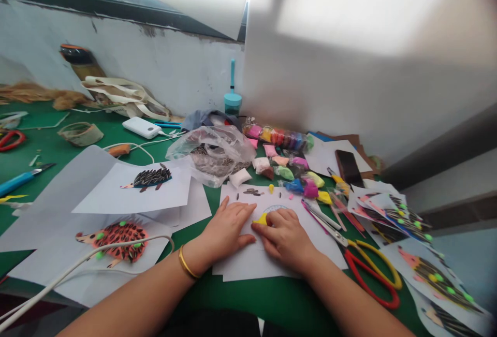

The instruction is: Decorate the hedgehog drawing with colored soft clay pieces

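Observation:
White paper (248, 267) lies on the green table under both hands. My left hand (229, 228) rests flat on its left part with the fingers spread, holding nothing. My right hand (286, 233) is curled over the paper, its fingertips pressing on a small piece of yellow clay (261, 219). Behind the right fingers shows part of a blue-patterned round outline (276, 207). Sunflower seeds (253, 192) and a small yellow lump (271, 188) lie near the sheet's top edge.
Clay packets (285, 173) and a plastic bag of seeds (213, 161) stand behind the paper. Scissors (373, 269), a phone (348, 167) and stacked hedgehog pictures (438, 277) are on the right. More hedgehog pictures (116, 241), a white cable (83, 259) and a cutter (17, 182) lie left.

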Action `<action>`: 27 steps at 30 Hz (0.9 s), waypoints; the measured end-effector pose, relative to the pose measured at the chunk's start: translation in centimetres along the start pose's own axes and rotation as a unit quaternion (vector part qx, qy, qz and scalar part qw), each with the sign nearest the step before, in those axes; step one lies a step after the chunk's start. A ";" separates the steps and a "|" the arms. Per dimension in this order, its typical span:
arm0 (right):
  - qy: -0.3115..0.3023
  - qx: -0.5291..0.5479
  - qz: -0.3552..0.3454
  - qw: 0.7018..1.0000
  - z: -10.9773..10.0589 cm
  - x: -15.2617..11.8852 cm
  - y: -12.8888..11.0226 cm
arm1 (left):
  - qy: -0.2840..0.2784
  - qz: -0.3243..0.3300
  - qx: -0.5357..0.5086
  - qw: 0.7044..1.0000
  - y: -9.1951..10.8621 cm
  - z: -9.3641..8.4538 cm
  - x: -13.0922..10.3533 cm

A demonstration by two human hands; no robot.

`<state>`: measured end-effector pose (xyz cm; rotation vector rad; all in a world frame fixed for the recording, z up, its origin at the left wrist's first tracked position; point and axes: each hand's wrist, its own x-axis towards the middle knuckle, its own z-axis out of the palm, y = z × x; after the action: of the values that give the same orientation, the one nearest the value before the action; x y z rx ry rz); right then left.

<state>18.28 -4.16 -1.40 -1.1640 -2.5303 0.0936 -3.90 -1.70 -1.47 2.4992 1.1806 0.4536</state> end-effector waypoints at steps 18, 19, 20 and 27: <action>0.050 0.101 0.198 0.974 0.4 -0.1 2.6 | 0.056 -0.006 0.079 0.995 1.3 0.4 1.8; 0.049 0.100 0.197 0.974 0.4 -0.1 2.6 | 0.060 -0.006 0.093 0.994 1.5 0.5 2.1; 0.049 0.100 0.196 0.974 0.4 -0.1 2.5 | 0.064 -0.006 0.104 0.992 1.7 0.6 2.2; 0.061 0.097 0.188 0.976 0.6 -0.1 2.5 | 0.072 -0.045 0.078 0.993 1.8 1.1 2.9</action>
<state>19.98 -2.55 -2.47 -1.4993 -2.1142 0.3429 -0.51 -0.70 -1.26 2.5658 1.4277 0.5444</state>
